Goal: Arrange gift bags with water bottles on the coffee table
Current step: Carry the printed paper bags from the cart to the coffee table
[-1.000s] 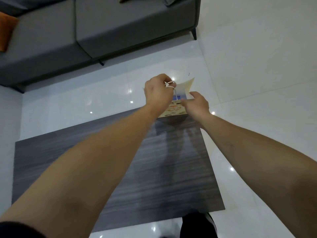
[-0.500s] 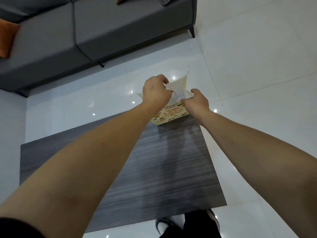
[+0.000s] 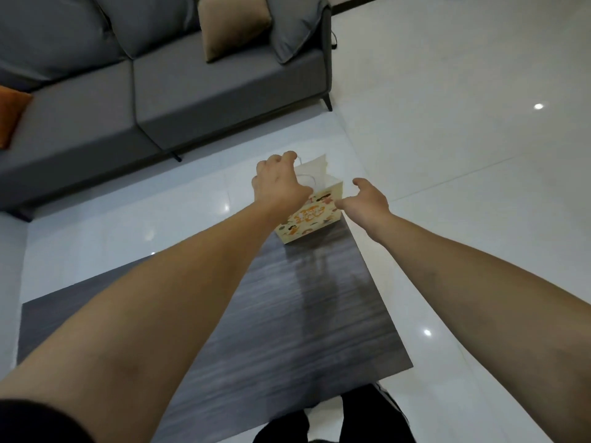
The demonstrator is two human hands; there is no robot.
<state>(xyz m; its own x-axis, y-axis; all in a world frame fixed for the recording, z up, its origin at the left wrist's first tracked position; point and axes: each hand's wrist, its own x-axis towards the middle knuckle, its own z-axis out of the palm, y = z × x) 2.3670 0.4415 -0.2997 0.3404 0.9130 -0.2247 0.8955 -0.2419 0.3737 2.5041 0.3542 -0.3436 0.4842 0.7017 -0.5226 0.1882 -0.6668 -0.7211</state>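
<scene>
Left hand (image 3: 277, 187) first: we're curling our fingers over the top edge of the gift bag (image 3: 311, 215), seemingly gripping the rim near the white cord handle (image 3: 303, 178), probably to hold the mouth open and stop the light paper from tipping. Right hand (image 3: 364, 199) is hovering just beside the bag's right edge with fingers loosely spread, holding nothing; whether the thumb is brushing the paper, we can't tell. We're guessing it's there to square the bag up. The bag is standing upright at the far right corner of the coffee table (image 3: 287, 330), likely leaving room for others. No water bottle is showing, so that part isn't done, as far as we're seeing.
</scene>
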